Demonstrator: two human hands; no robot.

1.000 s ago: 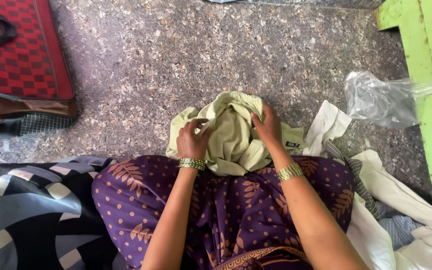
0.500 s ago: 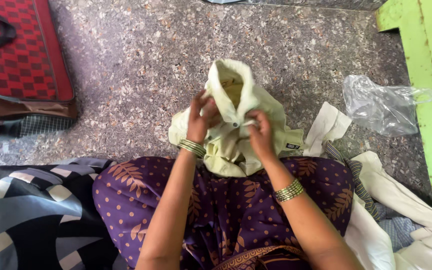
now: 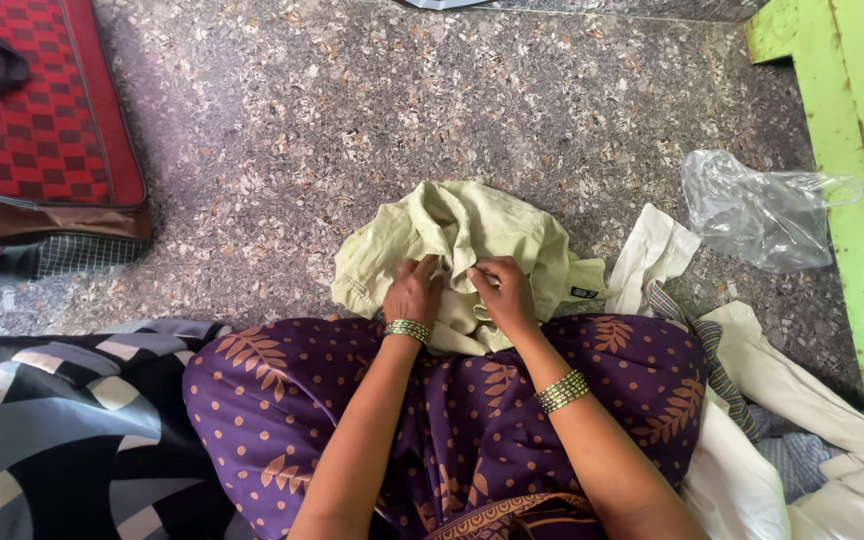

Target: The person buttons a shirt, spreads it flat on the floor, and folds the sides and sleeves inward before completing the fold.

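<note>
Pinching crumpled pale green cotton shirt (image 3: 472, 240) at frame centre: left hand (image 3: 413, 296) and right hand (image 3: 505, 292), fingers closed on fabric folds, side by side. Shirt rests on speckled stone floor (image 3: 352, 110) and purple dotted lap cloth (image 3: 452, 400). Clear plastic bag (image 3: 762, 210) right; red checked bag (image 3: 37, 110) upper left.

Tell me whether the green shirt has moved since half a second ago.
Yes. The green shirt has dropped: its raised top, then level with the plastic bag's upper edge, now bunches lower, toward the lap.
</note>
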